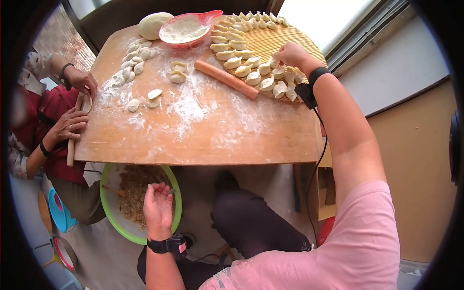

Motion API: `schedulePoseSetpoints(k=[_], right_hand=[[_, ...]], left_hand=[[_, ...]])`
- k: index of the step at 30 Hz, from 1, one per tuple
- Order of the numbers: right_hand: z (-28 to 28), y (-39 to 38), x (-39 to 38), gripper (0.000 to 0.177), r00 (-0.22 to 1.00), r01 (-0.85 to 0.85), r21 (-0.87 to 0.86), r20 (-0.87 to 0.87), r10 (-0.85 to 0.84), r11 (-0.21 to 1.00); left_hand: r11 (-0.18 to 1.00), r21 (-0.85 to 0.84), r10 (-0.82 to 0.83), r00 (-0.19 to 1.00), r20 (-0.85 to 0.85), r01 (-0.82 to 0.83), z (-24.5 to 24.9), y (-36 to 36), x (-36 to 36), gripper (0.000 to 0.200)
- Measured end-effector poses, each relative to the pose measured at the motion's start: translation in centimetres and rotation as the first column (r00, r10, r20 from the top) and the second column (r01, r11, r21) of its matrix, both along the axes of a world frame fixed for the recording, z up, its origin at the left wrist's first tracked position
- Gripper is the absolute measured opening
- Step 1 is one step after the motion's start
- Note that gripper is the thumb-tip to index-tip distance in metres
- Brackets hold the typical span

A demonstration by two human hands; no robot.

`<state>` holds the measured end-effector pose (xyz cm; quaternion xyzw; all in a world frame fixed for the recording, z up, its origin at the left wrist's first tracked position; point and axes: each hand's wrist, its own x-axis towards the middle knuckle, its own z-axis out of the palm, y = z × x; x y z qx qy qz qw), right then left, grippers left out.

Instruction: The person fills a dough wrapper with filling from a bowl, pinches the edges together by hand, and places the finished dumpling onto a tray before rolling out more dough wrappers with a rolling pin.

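Observation:
My right hand (pixel 293 54) reaches over the round slatted tray (pixel 270 40) at the far right of the table. Its fingers are closed on a dumpling (pixel 274 62) at the tray's surface, partly hidden by them. Rows of shaped dumplings (pixel 233 63) line the tray's left and near edges. My left hand (pixel 158 207) is palm up above the green-rimmed bowl (pixel 107 203), fingers loosely curved and apart, with nothing seen in it. Minced filling (pixel 133 193) and a wooden-looking utensil (pixel 116 192) are in that bowl, below the table edge.
On the floury table (pixel 193 145) lie a rolling pin (pixel 226 79), dough pieces (pixel 137 58), flattened wrappers (pixel 153 98), a red strainer of flour (pixel 184 31) and a large dough lump (pixel 154 25). A co-worker's hands (pixel 72 123) roll dough with another pin (pixel 71 152) at left.

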<state>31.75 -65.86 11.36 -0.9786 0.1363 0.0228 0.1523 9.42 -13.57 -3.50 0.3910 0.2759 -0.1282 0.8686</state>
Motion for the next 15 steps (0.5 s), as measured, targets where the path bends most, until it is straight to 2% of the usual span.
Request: schedulePoseSetpoints(k=[3, 6, 9, 15], right_hand=[[0.1, 0.1, 0.1, 0.029, 0.999, -0.016, -0.024, -0.039, 0.015, 1.0], [0.7, 0.4, -0.2, 0.029, 0.998, 0.027, 0.025, -0.057, -0.025, 0.999], [-0.5, -0.1, 0.2, 0.03, 0.999, 0.033, -0.064, -0.017, -0.034, 0.997], [-0.4, 0.3, -0.2, 0.029, 0.994, 0.095, 0.131, -0.057, -0.088, 0.987]], left_hand=[[1.0, -0.013, -0.015, 1.0, 0.005, 0.015, -0.1, -0.1, 0.0, 0.021], [1.0, -0.005, -0.021, 1.0, 0.006, 0.021, 0.1, -0.1, -0.1, 0.022], [1.0, 0.002, -0.011, 1.0, 0.004, 0.011, 0.2, -0.2, -0.2, 0.022], [1.0, -0.003, -0.008, 1.0, 0.008, 0.008, 0.4, -0.2, -0.1, 0.021]])
